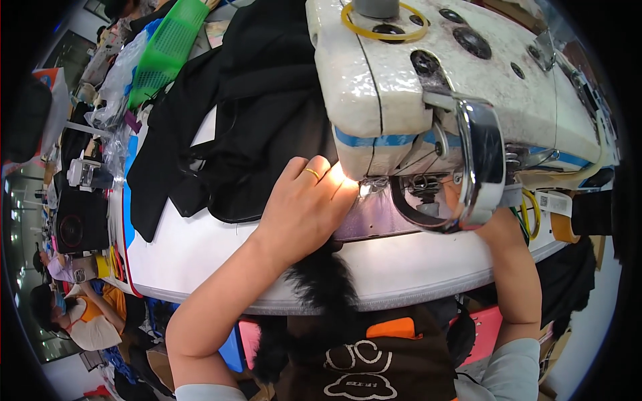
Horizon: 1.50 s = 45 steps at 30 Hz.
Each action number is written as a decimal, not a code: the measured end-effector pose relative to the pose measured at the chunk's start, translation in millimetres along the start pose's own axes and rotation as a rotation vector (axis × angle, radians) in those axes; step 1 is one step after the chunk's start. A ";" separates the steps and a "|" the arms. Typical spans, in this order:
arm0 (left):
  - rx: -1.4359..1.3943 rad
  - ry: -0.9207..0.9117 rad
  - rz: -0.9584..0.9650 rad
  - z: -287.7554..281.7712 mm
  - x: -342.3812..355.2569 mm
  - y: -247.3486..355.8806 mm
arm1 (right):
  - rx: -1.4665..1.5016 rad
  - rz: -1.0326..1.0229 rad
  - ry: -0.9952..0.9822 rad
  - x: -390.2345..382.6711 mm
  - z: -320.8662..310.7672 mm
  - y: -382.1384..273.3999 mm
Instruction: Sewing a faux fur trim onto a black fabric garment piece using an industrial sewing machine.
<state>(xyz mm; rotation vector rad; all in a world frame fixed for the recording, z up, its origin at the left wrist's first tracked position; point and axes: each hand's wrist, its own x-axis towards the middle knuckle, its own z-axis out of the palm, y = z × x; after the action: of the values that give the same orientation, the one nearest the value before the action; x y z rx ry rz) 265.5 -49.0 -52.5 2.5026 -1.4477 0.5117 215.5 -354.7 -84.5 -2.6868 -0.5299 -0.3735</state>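
My left hand, a gold ring on one finger, has its fingers bent and together at the lit needle area of a white sewing machine; what lies under the fingertips is hidden. Black fabric lies left of it, and a black furry strip hangs from beneath it over the table's edge. My right hand reaches behind the chrome knee-shaped guard at the machine's right, its fingers mostly hidden. A purplish metal plate shows between my hands.
The curved white table has a ruler edge. A green basket and plastic bags stand at upper left. A masked person and another machine are on the left. Dark fabric hangs at right.
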 end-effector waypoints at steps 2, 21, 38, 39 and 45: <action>-0.026 0.002 -0.012 2.3 -0.2 0.2 | -0.037 -0.025 0.016 -0.2 -2.7 -1.7; -0.040 0.008 0.036 10.7 0.2 -4.0 | -0.171 -0.053 0.022 7.3 -19.8 -18.5; 0.084 0.067 -0.017 32.8 -10.8 -15.9 | -0.047 -0.162 0.387 -25.8 -24.1 -35.9; 0.067 0.069 -0.036 34.6 -10.1 -14.9 | 0.084 -0.152 0.476 -42.0 -38.3 -37.9; 0.046 0.098 -0.068 37.3 -14.9 -18.9 | -0.240 0.478 1.248 -167.2 -85.4 42.9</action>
<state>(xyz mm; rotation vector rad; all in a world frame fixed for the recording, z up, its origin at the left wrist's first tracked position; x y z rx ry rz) 282.3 -40.6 -92.7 2.5141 -1.3250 0.6528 68.0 -478.2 -75.5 -2.0617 0.5312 -1.7927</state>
